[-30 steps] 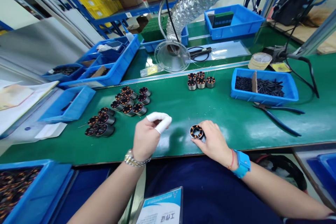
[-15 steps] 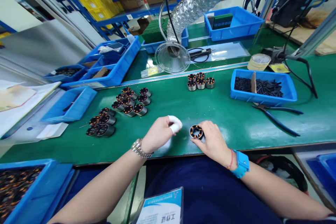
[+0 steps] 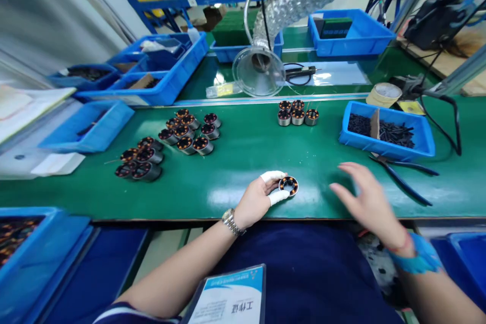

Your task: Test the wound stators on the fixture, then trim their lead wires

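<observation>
My left hand pinching stator at frame centre, taped fingertips on it. Right hand open, empty, blurry, hovering near pliers. Probably grabbing those next, needs clean reach.

A small round motor stator is sitting flat on the green bench mat, near the front edge and about mid-width. It is showing a silvery metal outer ring, with copper-orange windings ringing a dark centre that is facing up. White-taped fingertips are touching its left side.
</observation>
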Demonstrator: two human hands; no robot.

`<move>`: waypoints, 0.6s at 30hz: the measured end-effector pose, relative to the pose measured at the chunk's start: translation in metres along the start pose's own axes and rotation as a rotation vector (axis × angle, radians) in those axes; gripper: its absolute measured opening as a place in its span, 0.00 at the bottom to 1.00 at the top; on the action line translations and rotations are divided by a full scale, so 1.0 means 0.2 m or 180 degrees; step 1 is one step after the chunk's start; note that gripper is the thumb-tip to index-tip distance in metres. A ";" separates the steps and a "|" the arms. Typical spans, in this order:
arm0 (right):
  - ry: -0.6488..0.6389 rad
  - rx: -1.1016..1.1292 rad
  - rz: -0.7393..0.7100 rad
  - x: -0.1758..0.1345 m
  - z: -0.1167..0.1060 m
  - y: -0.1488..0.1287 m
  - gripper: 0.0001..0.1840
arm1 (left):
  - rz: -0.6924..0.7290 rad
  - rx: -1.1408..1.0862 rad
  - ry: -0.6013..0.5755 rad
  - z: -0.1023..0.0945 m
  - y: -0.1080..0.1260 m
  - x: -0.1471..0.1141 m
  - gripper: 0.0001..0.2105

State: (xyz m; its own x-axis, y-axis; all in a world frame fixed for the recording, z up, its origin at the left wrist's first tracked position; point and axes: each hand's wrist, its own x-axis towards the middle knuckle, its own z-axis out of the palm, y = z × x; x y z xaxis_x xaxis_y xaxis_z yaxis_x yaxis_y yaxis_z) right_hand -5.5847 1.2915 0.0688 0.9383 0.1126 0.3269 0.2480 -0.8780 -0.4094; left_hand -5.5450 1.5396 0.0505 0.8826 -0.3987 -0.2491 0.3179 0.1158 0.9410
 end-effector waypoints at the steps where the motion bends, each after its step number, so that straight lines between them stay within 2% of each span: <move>1: 0.0230 -0.0440 0.0161 -0.02 -0.07 0.12 0.19 | -0.0007 -0.0065 -0.0012 -0.01 0.00 0.01 0.21; 2: 0.0386 -0.0927 0.0327 -0.04 -0.14 0.24 0.21 | -0.0011 -0.0110 -0.0035 -0.01 0.01 0.01 0.21; 4: 0.0233 -0.1737 0.0650 -0.09 -0.25 0.45 0.26 | -0.0035 -0.0169 -0.0110 -0.03 0.01 0.02 0.21; 7: 0.0058 -0.2266 0.0809 -0.15 -0.31 0.64 0.34 | -0.0120 -0.0209 -0.0261 -0.05 0.02 0.04 0.20; 12: -0.0240 -0.2534 0.1003 -0.15 -0.31 0.68 0.36 | -0.0160 -0.0211 -0.0414 -0.07 0.04 0.07 0.24; 18: -0.0193 -0.2578 0.0417 -0.14 -0.34 0.71 0.30 | -0.0163 -0.0370 -0.0832 -0.05 0.07 0.13 0.32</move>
State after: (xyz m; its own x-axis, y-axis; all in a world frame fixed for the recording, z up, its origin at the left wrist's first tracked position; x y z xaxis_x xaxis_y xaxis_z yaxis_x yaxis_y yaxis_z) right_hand -5.5924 1.1325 0.0588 0.9647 -0.0095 0.2631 -0.0933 -0.9468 0.3079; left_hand -5.5140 1.5399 0.0548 0.7499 -0.6260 -0.2139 0.4106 0.1869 0.8924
